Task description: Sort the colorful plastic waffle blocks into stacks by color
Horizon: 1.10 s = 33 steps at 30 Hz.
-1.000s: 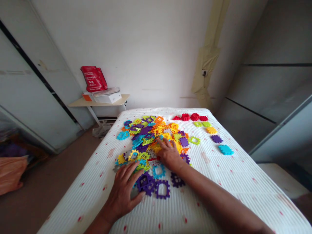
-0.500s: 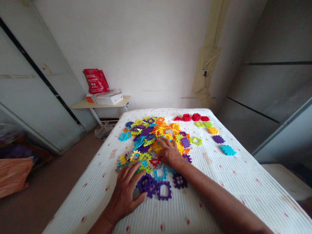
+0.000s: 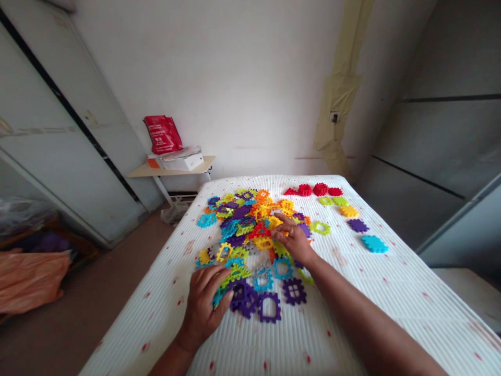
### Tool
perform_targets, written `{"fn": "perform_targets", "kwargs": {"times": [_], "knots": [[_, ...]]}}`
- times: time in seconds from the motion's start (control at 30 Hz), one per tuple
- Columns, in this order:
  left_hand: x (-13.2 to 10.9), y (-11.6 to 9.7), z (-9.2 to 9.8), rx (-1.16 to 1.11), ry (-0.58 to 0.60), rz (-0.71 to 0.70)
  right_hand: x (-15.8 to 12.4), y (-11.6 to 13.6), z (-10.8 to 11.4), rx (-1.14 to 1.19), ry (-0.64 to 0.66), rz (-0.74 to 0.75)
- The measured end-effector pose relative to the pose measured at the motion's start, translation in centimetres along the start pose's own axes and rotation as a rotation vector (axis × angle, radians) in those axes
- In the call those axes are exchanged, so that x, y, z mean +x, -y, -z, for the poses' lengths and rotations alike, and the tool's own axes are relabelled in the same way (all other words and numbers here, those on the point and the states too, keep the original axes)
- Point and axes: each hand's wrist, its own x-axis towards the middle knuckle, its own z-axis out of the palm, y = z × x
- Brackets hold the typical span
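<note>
My left hand [image 3: 205, 300] rests at the near left edge of a heap of coloured plastic interlocking tiles [image 3: 238, 227], its fingers curved and thumb apart, holding nothing that I can see. Beside its thumb lie dark purple tiles [image 3: 242, 298], some with window-like openings. Over the right side of the heap, my right hand [image 3: 291, 239] has its fingers apart, close to orange and yellow tiles. A red triangular tile [image 3: 259, 230] lies just left of its fingertips. Blue frame tiles [image 3: 282, 268] sit below that hand. What is under the right palm is hidden.
Red tiles [image 3: 320, 189] stand in small piles at the far right of the white padded surface [image 3: 336, 313]. Green [image 3: 340, 201], yellow [image 3: 349, 211], purple [image 3: 358, 225] and blue tiles [image 3: 374, 244] run down its right side. A small side table [image 3: 172, 169] stands behind, at left.
My right hand has drawn to the right and its fingers have spread. A red triangular tile now shows mid-heap, and tiles near the hand have shifted. My left hand stays by the near-left tiles.
</note>
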Motion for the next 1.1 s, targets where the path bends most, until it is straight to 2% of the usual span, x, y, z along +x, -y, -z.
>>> {"fn": "perform_targets", "kwargs": {"times": [0.1, 0.3, 0.4, 0.53, 0.67, 0.83, 0.97, 1.1], "knots": [[1.7, -0.7, -0.3, -0.027, -0.119, 0.080, -0.1, -0.1, 0.2, 0.052, -0.003, -0.002], [7.3, -2.4, -1.4, -0.219, -0.223, 0.274, -0.4, 0.5, 0.4, 0.013, -0.089, 0.080], [9.8, -3.3, -2.1, -0.457, -0.189, 0.453, -0.7, 1.4, 0.3, -0.134, -0.152, 0.207], [12.0, -4.1, -3.3, -0.860, -0.104, 0.759, -1.2, 2.9, 0.2, -0.456, -0.213, 0.461], [12.6, -4.3, -4.1, -0.981, -0.090, 0.856, -1.7, 3.7, -0.1, -0.655, -0.201, 0.682], [12.3, -4.3, -4.5, -1.053, -0.127, 0.936, -2.1, 4.1, -1.0, -0.694, -0.130, 0.815], [11.8, -3.6, -4.7, -1.079, -0.146, 0.961, -2.3, 4.5, -1.7, -0.639, -0.100, 0.835], [11.5, -2.5, -4.5, -1.092, -0.123, 0.956, -2.0, 4.3, -1.1, -0.526, -0.135, 0.738]]}}
